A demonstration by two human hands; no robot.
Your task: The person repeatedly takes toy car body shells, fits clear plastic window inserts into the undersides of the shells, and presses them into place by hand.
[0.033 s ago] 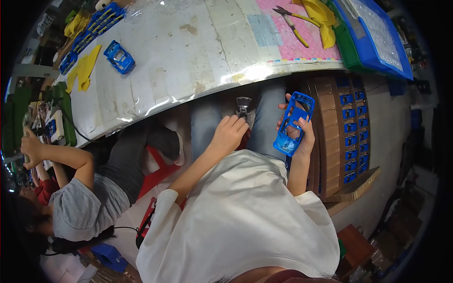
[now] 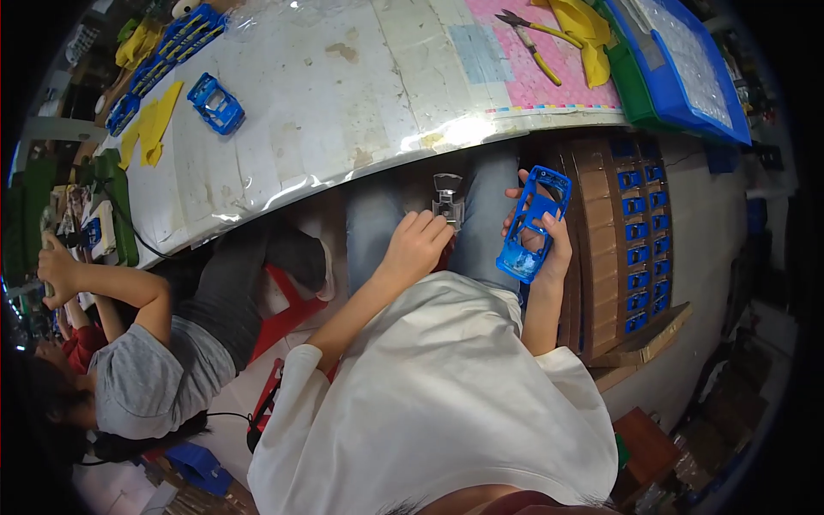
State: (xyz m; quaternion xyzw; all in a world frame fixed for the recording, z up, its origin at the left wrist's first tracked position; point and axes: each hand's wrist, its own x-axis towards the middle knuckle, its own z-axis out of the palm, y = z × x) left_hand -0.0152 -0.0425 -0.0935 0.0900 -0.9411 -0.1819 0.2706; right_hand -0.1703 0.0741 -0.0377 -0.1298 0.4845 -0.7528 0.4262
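Observation:
My right hand point(image 2: 558, 241) grips a blue toy car body point(image 2: 513, 256), a hollow shell with window openings, held upright over my right thigh. The thumb presses on its near side and fingertips curl round its far edge. Over my lap my left hand point(image 2: 418, 244) is closed, its fingertips pinching the lower end of a clear plastic window piece point(image 2: 447, 183). That piece sits to the left of the car body, apart from it. Its lower end is partly hidden by the fingers.
Across the front runs a worn white table point(image 2: 343, 112). On it are another blue car body point(image 2: 215, 105), yellow cloths point(image 2: 153, 129), nippers point(image 2: 534, 47) and a blue bin point(image 2: 687, 73). Cardboard trays of blue car bodies point(image 2: 637, 232) stand right. A co-worker point(image 2: 163, 369) sits left.
The clear window piece has tilted slightly in my left fingers and shows more of its shape. My right hand and the car body have hardly moved.

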